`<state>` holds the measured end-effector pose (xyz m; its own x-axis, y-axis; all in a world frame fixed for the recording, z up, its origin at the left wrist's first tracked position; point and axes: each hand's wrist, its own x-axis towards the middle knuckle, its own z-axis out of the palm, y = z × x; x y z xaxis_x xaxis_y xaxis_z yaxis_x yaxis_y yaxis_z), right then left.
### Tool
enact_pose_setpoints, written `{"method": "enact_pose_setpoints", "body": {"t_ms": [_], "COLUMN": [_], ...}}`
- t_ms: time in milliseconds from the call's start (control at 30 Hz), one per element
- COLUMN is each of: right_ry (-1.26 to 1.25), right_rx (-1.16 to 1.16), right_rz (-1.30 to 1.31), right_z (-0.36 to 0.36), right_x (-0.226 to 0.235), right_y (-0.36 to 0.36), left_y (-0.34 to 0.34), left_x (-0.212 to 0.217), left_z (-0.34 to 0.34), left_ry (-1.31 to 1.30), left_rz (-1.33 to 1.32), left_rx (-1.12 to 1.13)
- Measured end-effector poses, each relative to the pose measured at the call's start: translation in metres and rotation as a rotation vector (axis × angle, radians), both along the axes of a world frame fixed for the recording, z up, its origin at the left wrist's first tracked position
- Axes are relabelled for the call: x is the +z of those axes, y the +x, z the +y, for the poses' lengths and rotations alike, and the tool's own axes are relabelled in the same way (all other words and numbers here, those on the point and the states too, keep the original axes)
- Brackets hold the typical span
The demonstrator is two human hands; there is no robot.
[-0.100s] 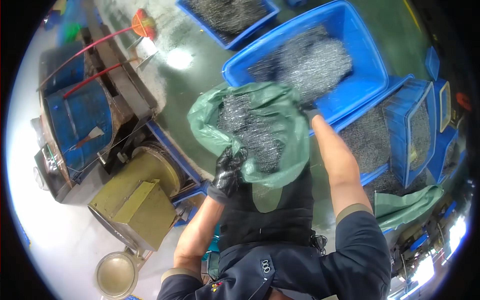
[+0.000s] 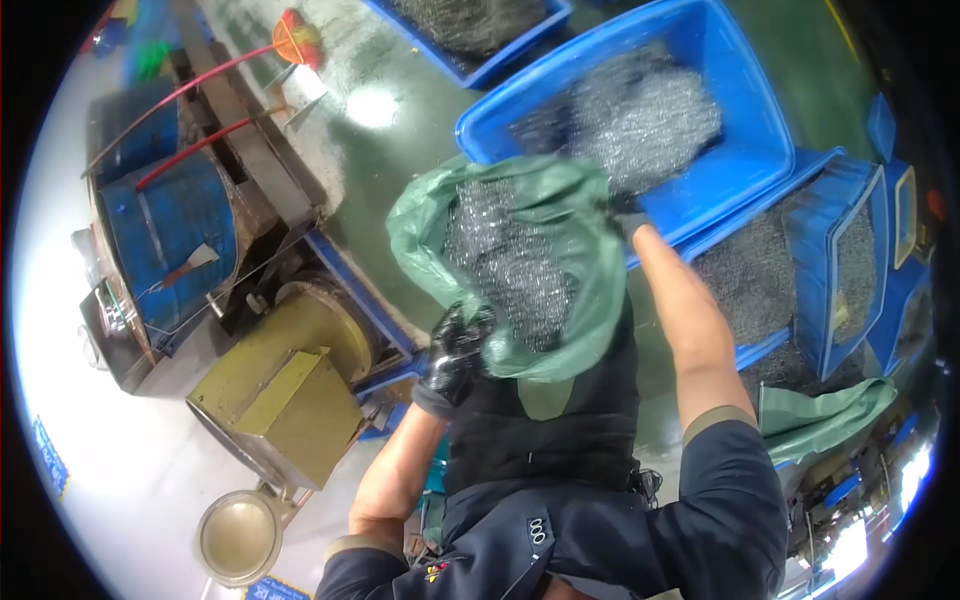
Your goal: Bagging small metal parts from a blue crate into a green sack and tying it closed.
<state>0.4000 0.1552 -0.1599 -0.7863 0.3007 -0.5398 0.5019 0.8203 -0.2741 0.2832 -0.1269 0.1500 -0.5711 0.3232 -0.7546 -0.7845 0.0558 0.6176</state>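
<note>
A green plastic bag (image 2: 600,310) hangs wide-mouthed in front of me, with a heap of thin, shiny grey metal pieces (image 2: 525,285) inside. My left hand (image 2: 458,350), in a black glove, is closed on the bag's near-left rim. At the right rim is my right hand (image 2: 627,218), also dark-gloved; its fingers are mostly hidden by the bag's edge, which it grips. Just beyond the bag, a large blue tub (image 2: 740,95) stands tilted in view, holding a pile of similar metal pieces (image 2: 650,125).
More blue bins (image 2: 835,265) of metal pieces line the right side, with another green bag (image 2: 825,415) draped nearby. A blue tray (image 2: 480,75) lies at the far side. On the left are an olive-green machine (image 2: 285,390), a blue drum (image 2: 175,240) and a round metal pan (image 2: 240,537).
The whole view has shifted slightly, so surrounding things sit a little further right. Both hands keep their places on the bag's rim.
</note>
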Motion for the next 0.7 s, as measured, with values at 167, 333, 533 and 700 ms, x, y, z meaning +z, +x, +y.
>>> {"method": "enact_pose_setpoints", "body": {"t_ms": [167,333,533,700], "right_ry": [-0.236,0.132,-0.077,-0.551], "right_rx": [-0.306,-0.113,-0.228,-0.600], "right_rz": [0.148,0.362,0.433,0.520], "right_z": [0.021,-0.061,-0.091,-0.097], "right_x": [0.101,0.139,0.250,0.344], "right_y": [0.002,0.032,0.029,0.024], "left_y": [-0.007,-0.021,-0.047,-0.026], "left_x": [0.046,0.035,0.095,0.106], "left_z": [-0.034,-0.100,-0.139,-0.225], "left_ry": [-0.357,-0.706,-0.349,-0.490], "left_rz": [0.343,0.681,0.220,0.135], "left_rx": [-0.402,-0.959,-0.294,-0.021]}}
